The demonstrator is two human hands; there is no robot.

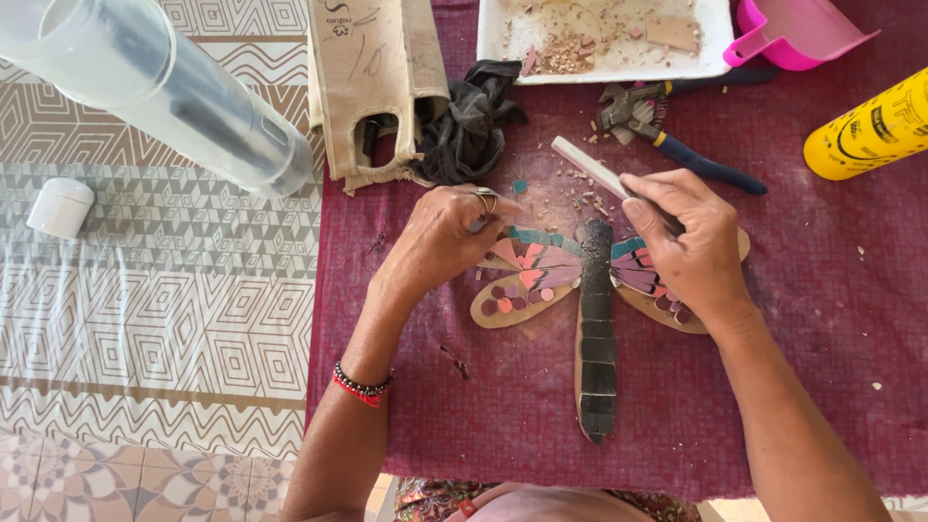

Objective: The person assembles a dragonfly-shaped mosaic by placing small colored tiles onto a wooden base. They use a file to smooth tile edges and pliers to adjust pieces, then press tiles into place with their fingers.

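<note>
On the maroon cloth, white tray holding tile crumbs, pink scoop beside it

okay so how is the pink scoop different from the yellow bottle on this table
The pink scoop is an open, hollow shape with a handle; the yellow bottle is a closed cylinder lying on its side. The scoop sits at the top edge beside the white tray; the bottle lies lower, at the right edge. Both rest on the maroon cloth, untouched by either hand.
</note>
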